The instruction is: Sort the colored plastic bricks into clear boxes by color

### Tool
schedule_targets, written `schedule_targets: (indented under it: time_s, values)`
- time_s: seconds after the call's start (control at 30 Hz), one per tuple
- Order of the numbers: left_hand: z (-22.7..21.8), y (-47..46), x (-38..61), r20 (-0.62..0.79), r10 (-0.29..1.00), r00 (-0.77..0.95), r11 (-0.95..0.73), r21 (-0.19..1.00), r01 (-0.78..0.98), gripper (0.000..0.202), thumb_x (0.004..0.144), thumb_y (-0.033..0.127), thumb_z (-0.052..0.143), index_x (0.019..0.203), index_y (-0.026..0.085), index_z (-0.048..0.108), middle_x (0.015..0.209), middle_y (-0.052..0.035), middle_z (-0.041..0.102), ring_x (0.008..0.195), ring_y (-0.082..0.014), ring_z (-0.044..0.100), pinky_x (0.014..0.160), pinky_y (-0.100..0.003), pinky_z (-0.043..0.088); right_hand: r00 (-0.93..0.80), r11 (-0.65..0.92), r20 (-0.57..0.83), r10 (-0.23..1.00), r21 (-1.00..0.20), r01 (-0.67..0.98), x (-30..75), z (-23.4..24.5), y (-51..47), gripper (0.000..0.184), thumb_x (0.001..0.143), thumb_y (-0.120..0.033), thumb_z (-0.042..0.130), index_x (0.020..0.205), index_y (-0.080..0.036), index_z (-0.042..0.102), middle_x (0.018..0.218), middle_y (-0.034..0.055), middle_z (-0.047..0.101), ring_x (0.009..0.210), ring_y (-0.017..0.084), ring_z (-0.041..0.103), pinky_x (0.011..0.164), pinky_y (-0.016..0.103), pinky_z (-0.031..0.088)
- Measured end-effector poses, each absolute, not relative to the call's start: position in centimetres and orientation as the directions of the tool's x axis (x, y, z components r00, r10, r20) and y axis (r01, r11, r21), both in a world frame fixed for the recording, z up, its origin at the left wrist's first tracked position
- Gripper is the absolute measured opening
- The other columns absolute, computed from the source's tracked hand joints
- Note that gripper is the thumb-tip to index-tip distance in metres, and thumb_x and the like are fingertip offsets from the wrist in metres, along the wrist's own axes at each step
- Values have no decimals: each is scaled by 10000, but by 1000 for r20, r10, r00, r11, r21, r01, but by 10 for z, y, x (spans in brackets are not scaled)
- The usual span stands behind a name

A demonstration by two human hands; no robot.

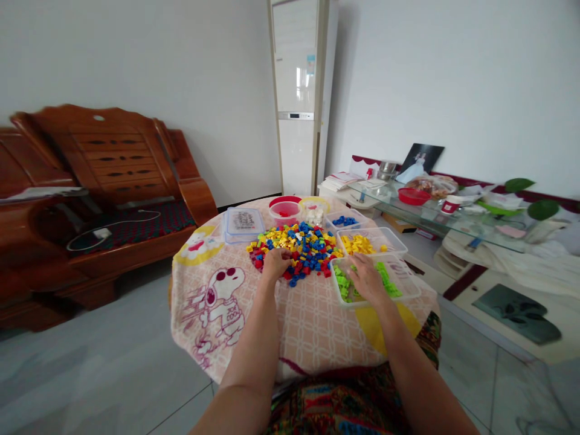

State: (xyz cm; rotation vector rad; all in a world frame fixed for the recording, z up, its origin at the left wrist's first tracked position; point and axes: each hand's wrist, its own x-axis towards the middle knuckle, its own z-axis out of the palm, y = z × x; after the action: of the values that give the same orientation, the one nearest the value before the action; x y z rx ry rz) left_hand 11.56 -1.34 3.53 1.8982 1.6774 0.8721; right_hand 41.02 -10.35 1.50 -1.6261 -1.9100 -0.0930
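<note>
A mixed pile of toy building bricks (308,241) in red, yellow, blue and white lies in the middle of the round table. My left hand (275,264) rests at the pile's near left edge, its fingers curled in against the bricks; whatever is between the fingertips is too small to make out. Over the clear tray of green bricks (385,279) is my right hand (366,277), palm down with fingers apart. Its fingertips reach the tray's far rim, close to the yellow bricks (357,244) in the clear tray behind.
Blue bricks (344,221) sit in a farther clear tray, beside white bricks (313,214). A round tub (285,211) holds red ones. Lidded box (244,223) stands at back left. A patterned cloth (312,326) covers the table. Glass-topped cabinet (453,220) is right, wooden sofa (122,181) left.
</note>
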Motion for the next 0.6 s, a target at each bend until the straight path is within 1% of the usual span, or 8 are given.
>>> schedule_targets:
  time_s: [0.07,0.17,0.23,0.3,0.37,0.43,0.53,0.6]
  values:
    - [32,-11,112,114,992,45,-119,811,573,283,681,114,722,954,151,786,857,-47,782,769,-183,709,717,-268,551,-33,242,502,864,-358,902,412,14,-102,403,870,-175,537,1251,-177,668,1334,129,627,1304,267,518,1151,454,400]
    - [28,-8,106,31,999,32,-40,948,316,350,659,170,743,1006,133,768,876,-53,778,704,-163,689,635,-260,554,-20,244,496,868,-392,887,413,13,-100,398,859,-172,550,1234,-167,684,1331,138,632,1306,265,521,1165,449,386]
    - [26,-6,103,27,999,35,-33,984,174,411,621,203,772,1024,121,762,896,-63,777,700,-157,683,633,-260,554,-19,248,492,870,-404,881,414,13,-99,398,859,-173,552,1232,-161,688,1323,144,639,1303,266,525,1163,449,390]
    - [25,-5,100,51,997,51,-55,995,86,467,584,221,795,1037,113,764,917,-77,779,719,-159,685,650,-261,552,-17,252,500,866,-407,878,415,12,-99,402,857,-173,552,1235,-156,689,1320,148,643,1298,271,530,1157,454,398]
    - [25,-5,98,75,995,72,-79,995,56,492,576,223,791,1054,111,768,933,-88,782,737,-165,689,660,-259,546,-16,259,515,857,-403,878,415,11,-98,406,853,-175,553,1236,-159,688,1318,147,646,1291,274,536,1153,464,404]
    - [24,-4,96,97,992,78,-103,992,78,467,602,217,762,1058,115,775,928,-87,786,736,-165,688,659,-255,537,-19,267,527,850,-397,878,416,9,-98,406,851,-177,554,1233,-168,689,1315,141,648,1284,274,541,1151,472,407]
    - [24,-3,94,144,989,19,-145,974,172,394,649,192,708,1030,131,789,884,-68,786,720,-167,687,663,-260,536,-20,269,534,845,-393,879,416,9,-98,406,845,-172,553,1227,-175,690,1301,134,654,1279,269,544,1148,469,414]
    - [26,-2,94,194,980,-48,-176,950,260,348,666,162,686,996,148,797,866,-53,785,751,-178,700,699,-269,548,-17,264,532,846,-392,881,415,9,-98,407,844,-170,552,1228,-171,689,1300,136,654,1284,269,540,1146,467,417]
